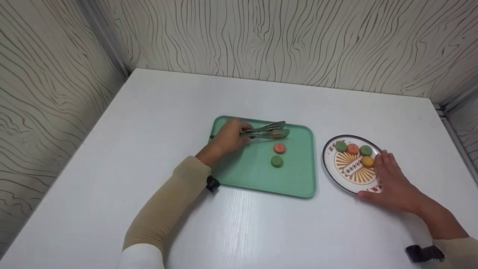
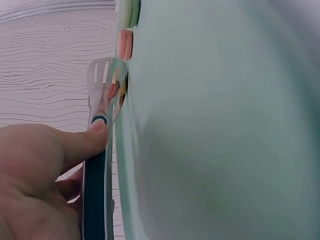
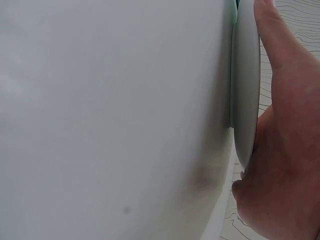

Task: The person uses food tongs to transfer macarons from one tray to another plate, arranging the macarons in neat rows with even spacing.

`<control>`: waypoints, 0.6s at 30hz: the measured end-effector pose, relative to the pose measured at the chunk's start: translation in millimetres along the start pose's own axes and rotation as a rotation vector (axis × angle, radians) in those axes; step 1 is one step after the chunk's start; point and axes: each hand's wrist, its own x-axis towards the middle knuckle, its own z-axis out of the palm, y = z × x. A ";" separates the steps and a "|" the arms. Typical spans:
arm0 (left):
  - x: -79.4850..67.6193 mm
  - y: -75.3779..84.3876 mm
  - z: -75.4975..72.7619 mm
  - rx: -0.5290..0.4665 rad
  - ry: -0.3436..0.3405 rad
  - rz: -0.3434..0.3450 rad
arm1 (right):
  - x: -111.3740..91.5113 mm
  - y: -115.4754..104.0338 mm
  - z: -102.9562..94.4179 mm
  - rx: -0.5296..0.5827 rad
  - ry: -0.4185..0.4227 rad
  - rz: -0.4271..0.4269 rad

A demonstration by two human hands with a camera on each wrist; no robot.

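Note:
My left hand [image 1: 228,136] grips a pair of metal tongs [image 1: 263,130] with dark handles, thumb pressed along one arm in the left wrist view. The slotted tong tips lie over the far part of a green tray [image 1: 254,181], with an orange-yellow macaron [image 1: 275,133] between them. Just nearer on the tray sit a pink macaron [image 1: 279,148] and a green macaron [image 1: 276,161]. My right hand [image 1: 396,186] rests spread on the right rim of a patterned plate [image 1: 330,170], thumb at the near edge. The right wrist view shows the thumb lying along the plate's rim.
On the plate, two green macarons, a pink macaron [image 1: 353,149] and a yellow macaron [image 1: 368,161] are grouped toward the far right. Tray and plate stand side by side on a white table [image 1: 157,112]. Wood-grain-patterned panels [image 1: 283,41] border the table's back and left.

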 end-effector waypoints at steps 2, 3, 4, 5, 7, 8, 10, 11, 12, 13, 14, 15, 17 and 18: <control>-0.2 0.6 -0.1 -0.003 0.001 -0.003 | -0.4 0.5 0.2 -0.004 0.004 -0.003; -0.1 0.8 -0.1 -0.003 0.004 -0.002 | -0.5 0.8 0.0 -0.007 0.005 -0.005; -0.2 1.0 -0.2 -0.004 0.005 -0.004 | -0.4 0.9 -0.1 -0.009 0.004 -0.006; -0.2 1.1 -0.2 -0.005 0.005 -0.006 | -0.4 1.0 -0.2 -0.010 0.005 -0.007; -0.2 1.3 -0.3 -0.008 0.009 -0.007 | -0.1 1.0 -0.6 -0.009 0.005 -0.008; -0.1 1.4 -0.2 -0.009 0.009 -0.009 | 0.1 1.0 -0.7 -0.008 0.003 -0.006; 0.1 1.2 0.1 -0.013 0.008 -0.017 | 0.5 0.7 -0.9 -0.008 -0.003 0.000; 0.2 1.0 0.5 -0.014 0.006 -0.022 | 0.7 0.5 -0.8 -0.008 -0.005 0.003; 0.3 0.8 0.9 -0.015 0.004 -0.030 | 1.0 0.3 -0.6 -0.010 -0.007 0.006; 0.2 0.8 1.2 -0.018 0.000 -0.039 | 1.2 0.1 -0.4 -0.013 -0.009 0.009; 0.3 0.5 1.5 -0.018 -0.001 -0.043 | 1.5 0.0 -0.2 -0.015 -0.011 0.012; 0.4 0.3 1.9 -0.017 -0.002 -0.046 | 1.7 -0.1 0.0 -0.017 -0.013 0.015; 0.6 0.2 2.4 -0.015 -0.003 -0.048 | 2.1 -0.3 0.3 -0.019 -0.017 0.022; 0.7 0.2 2.4 -0.015 -0.002 -0.045 | 2.3 -0.3 0.3 -0.021 -0.019 0.025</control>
